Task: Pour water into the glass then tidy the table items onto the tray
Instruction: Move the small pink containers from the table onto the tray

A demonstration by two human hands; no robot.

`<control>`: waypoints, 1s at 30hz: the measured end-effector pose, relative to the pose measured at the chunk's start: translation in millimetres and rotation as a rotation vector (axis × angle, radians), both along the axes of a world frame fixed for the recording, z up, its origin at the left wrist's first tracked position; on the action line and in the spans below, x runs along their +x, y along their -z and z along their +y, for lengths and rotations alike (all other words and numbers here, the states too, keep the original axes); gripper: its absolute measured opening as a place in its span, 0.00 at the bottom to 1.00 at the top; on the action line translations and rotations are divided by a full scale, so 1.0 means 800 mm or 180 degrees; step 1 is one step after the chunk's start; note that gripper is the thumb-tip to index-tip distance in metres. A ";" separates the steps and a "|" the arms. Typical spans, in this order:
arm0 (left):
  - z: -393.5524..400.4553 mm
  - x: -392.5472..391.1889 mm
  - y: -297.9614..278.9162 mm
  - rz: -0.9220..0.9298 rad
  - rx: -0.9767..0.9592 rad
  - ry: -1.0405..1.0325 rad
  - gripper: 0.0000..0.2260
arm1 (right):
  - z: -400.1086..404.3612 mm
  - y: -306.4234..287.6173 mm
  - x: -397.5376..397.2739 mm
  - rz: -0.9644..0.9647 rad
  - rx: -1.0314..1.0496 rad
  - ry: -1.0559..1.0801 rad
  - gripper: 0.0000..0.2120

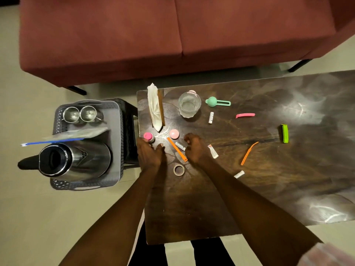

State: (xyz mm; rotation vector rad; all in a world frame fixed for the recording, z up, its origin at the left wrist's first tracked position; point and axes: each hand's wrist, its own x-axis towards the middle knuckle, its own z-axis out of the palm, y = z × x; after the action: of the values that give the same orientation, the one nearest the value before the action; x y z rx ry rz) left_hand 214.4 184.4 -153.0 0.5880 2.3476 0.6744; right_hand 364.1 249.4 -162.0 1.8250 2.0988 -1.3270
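A: While the left hand is reaching over the tabletop's left edge, what is its grip doing?

B: Its fingers are lying fairly straight and loose, holding nothing that I can see. The fingertips are sitting just beside the small pink-capped bottle, maybe touching it; I cannot tell.

A: And the right hand?

B: Its fingers are curling inward, knuckles up, right at the small white tube and the orange clip. Whether that grip is pinching the tube I cannot tell, since the fingertips are hiding under the hand.

A: Where is the glass sitting?

B: Upright on the tabletop, well beyond both hands, with water showing in it, next to the folded white napkin and the mint-green scoop.

A: And the tray?

B: The grey tray is standing left of the tabletop, carrying the steel kettle and two steel cups.

A: How are the arms lying?

B: Both forearms are stretching forward from the bottom, converging toward the tape roll lying between them.
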 end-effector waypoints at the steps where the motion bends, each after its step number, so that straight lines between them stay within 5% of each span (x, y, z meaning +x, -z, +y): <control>1: 0.005 -0.003 0.002 0.0027 -0.0012 -0.0019 0.24 | 0.005 0.001 -0.008 -0.0021 0.0034 -0.0080 0.21; 6: 0.025 -0.016 0.013 0.0164 -0.0375 -0.0315 0.37 | 0.024 0.014 -0.042 -0.0234 0.0105 -0.0255 0.27; 14: 0.028 -0.035 0.030 0.0238 -0.0262 -0.0259 0.40 | 0.031 0.022 -0.067 -0.0587 0.0171 -0.0183 0.30; 21: 0.026 -0.040 0.045 0.0311 0.0119 -0.0164 0.34 | 0.029 0.020 -0.088 -0.0517 0.0232 -0.0107 0.24; 26: 0.026 -0.043 0.053 0.0317 0.0297 -0.0065 0.16 | 0.026 0.027 -0.088 -0.0577 0.0274 -0.0135 0.20; 30: 0.019 -0.046 0.041 0.0206 0.0464 -0.0201 0.12 | 0.018 0.016 -0.090 -0.0444 0.0436 -0.0028 0.19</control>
State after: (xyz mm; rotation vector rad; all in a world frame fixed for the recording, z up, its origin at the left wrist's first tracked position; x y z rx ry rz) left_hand 177.3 199.2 -185.5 0.6097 2.3994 0.8730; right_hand 292.0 263.7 -175.0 1.8955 2.1694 -1.0441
